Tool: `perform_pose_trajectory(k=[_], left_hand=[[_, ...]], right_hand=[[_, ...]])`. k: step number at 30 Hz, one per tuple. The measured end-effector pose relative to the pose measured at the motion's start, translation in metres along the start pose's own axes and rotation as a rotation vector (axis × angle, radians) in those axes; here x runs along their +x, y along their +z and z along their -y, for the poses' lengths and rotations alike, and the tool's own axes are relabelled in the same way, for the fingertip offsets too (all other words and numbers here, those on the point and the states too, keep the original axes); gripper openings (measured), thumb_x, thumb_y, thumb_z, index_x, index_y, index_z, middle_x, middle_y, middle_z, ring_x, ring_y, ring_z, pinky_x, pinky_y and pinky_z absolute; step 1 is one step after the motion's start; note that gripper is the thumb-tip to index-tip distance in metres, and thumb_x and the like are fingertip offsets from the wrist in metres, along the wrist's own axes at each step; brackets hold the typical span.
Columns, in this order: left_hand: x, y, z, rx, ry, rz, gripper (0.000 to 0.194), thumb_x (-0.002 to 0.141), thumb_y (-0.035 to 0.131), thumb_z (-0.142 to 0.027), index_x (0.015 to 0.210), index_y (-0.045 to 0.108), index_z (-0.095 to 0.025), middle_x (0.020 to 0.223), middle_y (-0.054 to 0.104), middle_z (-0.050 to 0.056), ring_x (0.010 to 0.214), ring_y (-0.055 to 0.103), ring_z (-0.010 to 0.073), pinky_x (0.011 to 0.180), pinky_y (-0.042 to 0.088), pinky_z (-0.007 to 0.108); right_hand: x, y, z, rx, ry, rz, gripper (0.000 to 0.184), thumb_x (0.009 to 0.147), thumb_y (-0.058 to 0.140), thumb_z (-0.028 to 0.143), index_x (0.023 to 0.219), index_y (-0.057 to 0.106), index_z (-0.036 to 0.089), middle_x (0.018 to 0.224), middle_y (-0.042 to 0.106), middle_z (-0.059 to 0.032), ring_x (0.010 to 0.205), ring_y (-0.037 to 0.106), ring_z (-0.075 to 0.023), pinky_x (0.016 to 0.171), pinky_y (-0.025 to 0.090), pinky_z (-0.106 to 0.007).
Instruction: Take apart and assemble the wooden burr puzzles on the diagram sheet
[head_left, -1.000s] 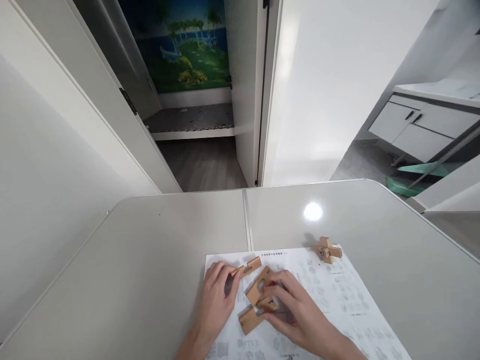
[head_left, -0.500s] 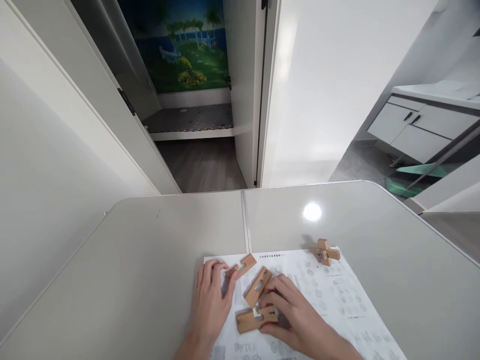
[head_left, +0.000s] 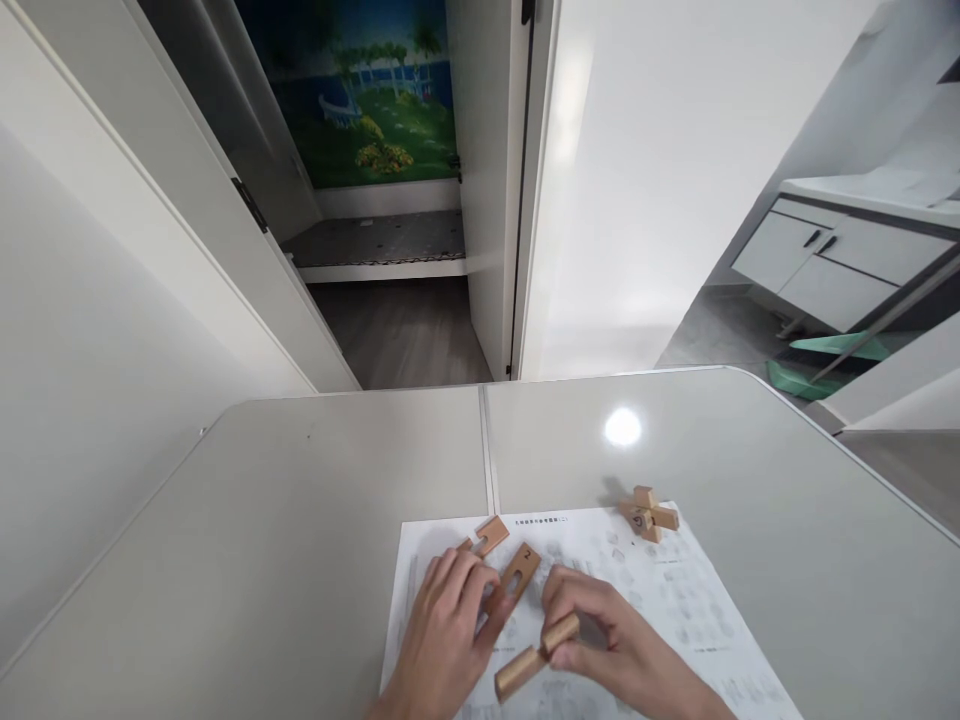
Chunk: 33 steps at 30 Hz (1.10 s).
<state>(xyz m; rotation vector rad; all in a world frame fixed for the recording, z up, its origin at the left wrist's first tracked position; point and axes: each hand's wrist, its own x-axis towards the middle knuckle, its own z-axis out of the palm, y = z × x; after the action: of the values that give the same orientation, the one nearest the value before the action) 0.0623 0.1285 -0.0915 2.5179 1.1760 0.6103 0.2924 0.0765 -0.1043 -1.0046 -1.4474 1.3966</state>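
Several flat notched wooden puzzle pieces lie on a printed instruction sheet (head_left: 675, 610) on the grey table (head_left: 300, 520). My right hand (head_left: 615, 650) is closed on one long wooden piece (head_left: 534, 655), lifted a little and tilted. My left hand (head_left: 446, 640) rests beside it, its fingertips touching a second piece marked 2 (head_left: 517, 575). A third notched piece (head_left: 487, 535) lies just beyond my left fingers. An assembled wooden cross (head_left: 646, 514) sits apart at the sheet's far right corner.
A seam (head_left: 484, 440) splits the table down the middle. Beyond the far edge stand an open doorway with a garden mural (head_left: 375, 100), a white wall, and grey cabinets (head_left: 840, 260) with a green dustpan (head_left: 832, 345) at the right.
My right hand has lifted one long piece off the sheet, away from the piece it lay against. My left hand left the small far piece and moved onto the piece marked 2.
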Motion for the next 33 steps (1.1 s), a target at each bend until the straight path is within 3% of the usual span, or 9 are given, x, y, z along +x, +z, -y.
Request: perform_pose_trajectory(k=[2,5,9,14,17,22,28,33], left_hand=[[-0.001,0.005,-0.004,0.020,-0.009,0.030,0.006,0.102,0.055,-0.020,0.102,0.060,-0.023,0.098,0.071,0.006,0.093,0.071,0.0276,0.082,0.060,0.042],[0.000,0.013,-0.010,0.051,-0.074,0.056,0.017,0.099,0.056,-0.020,0.116,0.059,-0.022,0.108,0.074,0.009,0.097,0.074,0.0302,0.078,0.062,0.042],[0.006,0.020,-0.017,0.095,-0.161,0.098,0.007,0.100,0.058,-0.029,0.099,0.060,-0.023,0.096,0.073,0.007,0.087,0.075,0.0298,0.072,0.062,0.041],[0.010,0.023,-0.015,0.111,-0.145,0.031,0.017,0.102,0.053,-0.029,0.089,0.061,-0.024,0.097,0.076,0.008,0.089,0.076,0.0312,0.073,0.061,0.040],[0.007,0.023,-0.012,-0.010,-0.198,0.028,0.021,0.105,0.047,-0.030,0.090,0.061,-0.026,0.085,0.075,0.004,0.075,0.075,0.0267,0.062,0.055,0.034],[0.002,0.023,-0.014,-0.416,-0.402,0.029,0.036,0.113,0.032,-0.042,0.108,0.063,-0.024,0.071,0.069,0.000,0.054,0.064,0.0175,0.055,0.048,0.027],[-0.008,0.038,-0.016,-0.686,-0.476,0.013,0.049,0.112,0.031,-0.053,0.141,0.057,-0.022,0.078,0.075,0.004,0.071,0.067,0.0210,0.076,0.055,0.031],[-0.012,0.046,-0.020,-0.753,-0.509,-0.095,0.053,0.111,0.036,-0.054,0.148,0.056,-0.022,0.098,0.081,0.009,0.083,0.071,0.0229,0.087,0.057,0.034]], right_hand=[[-0.001,-0.003,-0.003,0.142,0.018,-0.096,0.041,0.095,0.074,0.059,0.082,0.064,0.022,0.083,0.053,-0.0004,0.075,0.049,-0.0181,0.068,0.040,-0.029],[0.000,-0.006,-0.010,0.269,0.075,-0.235,0.044,0.098,0.068,0.060,0.081,0.056,0.022,0.074,0.045,0.0031,0.066,0.039,-0.0154,0.063,0.034,-0.028],[0.003,-0.004,-0.015,0.347,0.111,-0.345,0.044,0.102,0.064,0.060,0.080,0.050,0.024,0.061,0.042,0.0065,0.060,0.033,-0.0145,0.062,0.029,-0.029],[0.006,0.004,-0.010,0.326,0.142,-0.390,0.044,0.101,0.063,0.062,0.082,0.053,0.023,0.055,0.048,0.0060,0.056,0.035,-0.0143,0.059,0.030,-0.029],[0.008,0.007,-0.008,0.332,0.152,-0.388,0.045,0.099,0.064,0.065,0.088,0.059,0.022,0.055,0.054,0.0045,0.053,0.043,-0.0142,0.058,0.037,-0.029],[0.009,0.012,-0.007,0.339,0.183,-0.418,0.050,0.098,0.064,0.066,0.117,0.061,0.020,0.058,0.064,0.0023,0.053,0.050,-0.0155,0.058,0.043,-0.029],[0.010,0.019,-0.010,0.284,0.196,-0.446,0.051,0.099,0.062,0.067,0.118,0.060,0.020,0.063,0.067,0.0006,0.051,0.050,-0.0150,0.055,0.040,-0.028],[0.009,0.027,-0.014,0.209,0.178,-0.471,0.051,0.099,0.059,0.069,0.116,0.062,0.021,0.067,0.067,-0.0001,0.049,0.053,-0.0144,0.052,0.042,-0.027]])
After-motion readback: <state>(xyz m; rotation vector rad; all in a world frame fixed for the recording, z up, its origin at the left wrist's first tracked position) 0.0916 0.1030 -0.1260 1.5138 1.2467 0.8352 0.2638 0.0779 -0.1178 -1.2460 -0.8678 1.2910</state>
